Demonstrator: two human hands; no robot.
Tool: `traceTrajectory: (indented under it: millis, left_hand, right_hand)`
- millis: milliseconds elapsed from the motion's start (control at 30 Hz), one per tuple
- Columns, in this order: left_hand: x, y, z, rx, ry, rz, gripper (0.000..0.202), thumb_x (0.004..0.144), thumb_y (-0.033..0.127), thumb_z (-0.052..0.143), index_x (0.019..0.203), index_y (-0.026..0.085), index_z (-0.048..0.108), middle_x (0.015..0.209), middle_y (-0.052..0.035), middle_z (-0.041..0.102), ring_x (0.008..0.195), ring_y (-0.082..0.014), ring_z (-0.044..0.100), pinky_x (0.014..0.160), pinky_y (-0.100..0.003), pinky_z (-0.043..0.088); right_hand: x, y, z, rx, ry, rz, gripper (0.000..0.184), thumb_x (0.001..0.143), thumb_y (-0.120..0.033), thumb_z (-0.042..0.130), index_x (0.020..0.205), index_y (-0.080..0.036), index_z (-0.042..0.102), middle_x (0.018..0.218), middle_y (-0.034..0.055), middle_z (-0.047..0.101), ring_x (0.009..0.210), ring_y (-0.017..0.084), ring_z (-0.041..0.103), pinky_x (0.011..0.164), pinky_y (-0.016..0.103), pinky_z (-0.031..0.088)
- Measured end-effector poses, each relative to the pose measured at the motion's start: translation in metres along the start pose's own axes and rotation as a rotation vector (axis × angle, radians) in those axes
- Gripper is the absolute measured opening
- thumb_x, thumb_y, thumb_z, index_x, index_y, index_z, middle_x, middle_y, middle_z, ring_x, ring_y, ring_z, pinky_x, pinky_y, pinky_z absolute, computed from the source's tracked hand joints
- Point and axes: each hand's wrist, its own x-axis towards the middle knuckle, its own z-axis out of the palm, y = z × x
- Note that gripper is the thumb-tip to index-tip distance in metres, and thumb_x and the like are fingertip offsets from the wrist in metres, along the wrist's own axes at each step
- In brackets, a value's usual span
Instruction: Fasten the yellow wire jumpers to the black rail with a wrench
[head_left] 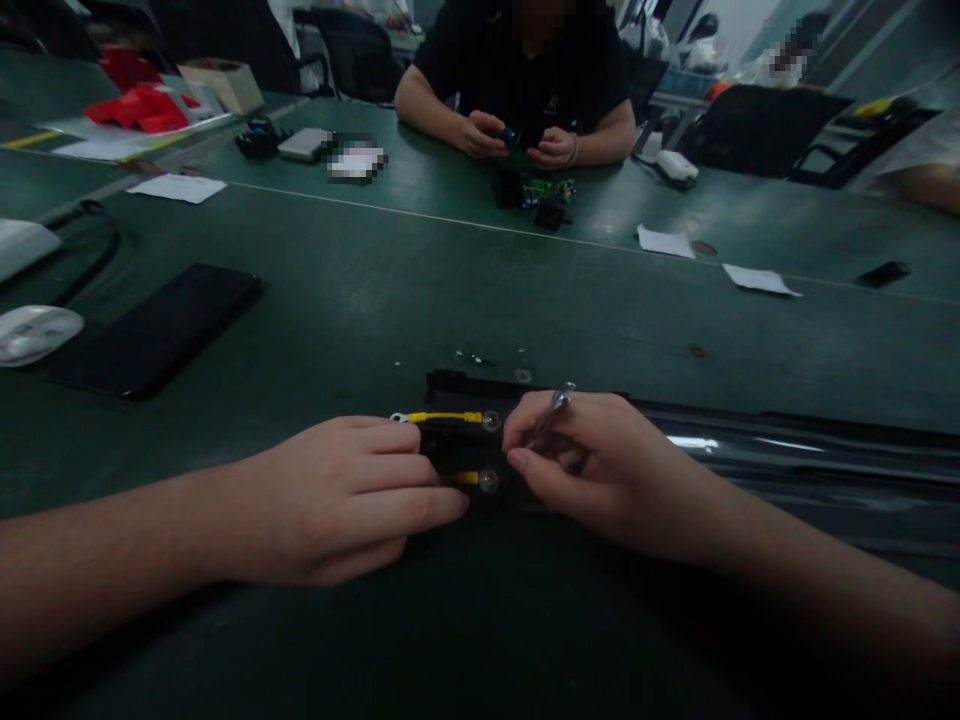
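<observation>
A long black bar (787, 450) lies across the green table (420, 290) in front of me. Two short yellow wires with ring terminals sit at its left end, the upper wire (442, 417) and the lower wire (469, 478), each by a round screw. My left hand (345, 500) rests on the bar's left end with fingers curled together, fingertips at the lower wire. My right hand (592, 465) is closed in a pinch on a thin metal tool (553, 410) whose shiny end sticks up above the fingers. The tool's tip is hidden.
A black phone (157, 330) lies at the left, with a white object (34, 333) beside it. Small screws (480, 358) lie beyond the bar. Across the table a person handles small parts near a green circuit board (551, 190). Paper slips (757, 278) lie at the right.
</observation>
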Motion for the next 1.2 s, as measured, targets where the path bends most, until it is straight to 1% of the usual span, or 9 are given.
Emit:
traceTrajectory:
  millis: [100,233,333,467,567,767,900,1000,1200]
  left_hand:
    - [-0.001,0.000,0.000,0.000,-0.007,0.002,0.031,0.095,0.013,0.050,0.125,0.012,0.060,0.099,-0.0112,0.072,0.082,-0.0240,0.066,0.070,-0.037,0.054]
    - [-0.001,0.000,0.000,-0.002,-0.012,-0.005,0.031,0.096,0.013,0.050,0.126,0.013,0.060,0.101,-0.0117,0.073,0.085,-0.0245,0.066,0.073,-0.037,0.054]
    - [-0.001,0.000,0.000,0.000,-0.003,0.000,0.030,0.097,0.013,0.049,0.124,0.013,0.060,0.101,-0.0121,0.073,0.086,-0.0243,0.067,0.074,-0.036,0.054]
    - [-0.001,0.000,0.000,-0.009,-0.010,0.001,0.031,0.097,0.013,0.050,0.126,0.012,0.059,0.101,-0.0123,0.073,0.086,-0.0244,0.066,0.074,-0.037,0.053]
    - [-0.001,0.000,0.000,-0.013,-0.010,0.000,0.030,0.097,0.013,0.049,0.126,0.012,0.059,0.102,-0.0124,0.073,0.085,-0.0244,0.065,0.073,-0.037,0.053]
    - [-0.002,-0.001,0.001,-0.012,-0.015,-0.002,0.032,0.097,0.014,0.051,0.128,0.013,0.058,0.103,-0.0117,0.072,0.087,-0.0246,0.065,0.074,-0.037,0.053]
    - [-0.002,-0.001,0.001,-0.015,-0.012,-0.002,0.031,0.096,0.013,0.050,0.126,0.012,0.059,0.102,-0.0118,0.072,0.084,-0.0240,0.064,0.071,-0.037,0.052]
    - [-0.002,-0.001,0.000,-0.018,-0.011,0.003,0.032,0.097,0.013,0.050,0.127,0.012,0.059,0.103,-0.0119,0.072,0.085,-0.0244,0.064,0.072,-0.037,0.052]
    - [-0.001,0.000,0.000,-0.023,-0.011,-0.004,0.031,0.096,0.013,0.051,0.126,0.013,0.059,0.101,-0.0106,0.072,0.083,-0.0235,0.063,0.071,-0.037,0.051]
  right_hand:
    - [0.000,0.002,0.000,-0.002,0.046,-0.015,0.002,0.092,-0.019,0.059,0.092,-0.017,0.061,0.080,0.0010,0.065,0.060,0.011,0.061,0.056,0.022,0.048]
    - [0.000,0.004,-0.001,0.010,0.062,-0.059,0.004,0.093,-0.019,0.058,0.094,-0.017,0.061,0.074,-0.0008,0.063,0.059,0.011,0.060,0.055,0.023,0.048]
    - [0.001,0.004,-0.001,-0.004,0.061,-0.057,0.006,0.094,-0.019,0.057,0.097,-0.017,0.061,0.070,-0.0021,0.063,0.057,0.011,0.059,0.055,0.024,0.047]
    - [0.000,0.004,0.000,-0.014,0.069,-0.037,0.005,0.095,-0.020,0.058,0.098,-0.017,0.062,0.077,0.0003,0.066,0.059,0.012,0.062,0.056,0.024,0.049]
    - [0.000,0.005,0.001,0.024,0.051,-0.022,0.007,0.097,-0.020,0.058,0.099,-0.016,0.063,0.082,0.0020,0.069,0.061,0.012,0.067,0.058,0.024,0.053]
    - [-0.001,0.012,0.003,0.191,-0.001,-0.018,0.009,0.099,-0.026,0.062,0.096,-0.017,0.064,0.080,0.0008,0.070,0.064,0.012,0.072,0.058,0.021,0.058]
    - [0.000,0.014,0.003,0.173,0.010,-0.056,0.009,0.097,-0.026,0.067,0.095,-0.018,0.065,0.079,-0.0003,0.071,0.065,0.012,0.072,0.062,0.022,0.058]
    - [0.000,0.013,0.001,0.172,0.031,-0.067,0.011,0.097,-0.026,0.068,0.091,-0.017,0.064,0.076,-0.0005,0.070,0.064,0.012,0.072,0.062,0.022,0.057]
    - [0.000,0.014,0.001,0.186,0.010,-0.070,0.012,0.099,-0.026,0.065,0.093,-0.016,0.063,0.078,0.0006,0.070,0.066,0.013,0.072,0.062,0.023,0.058]
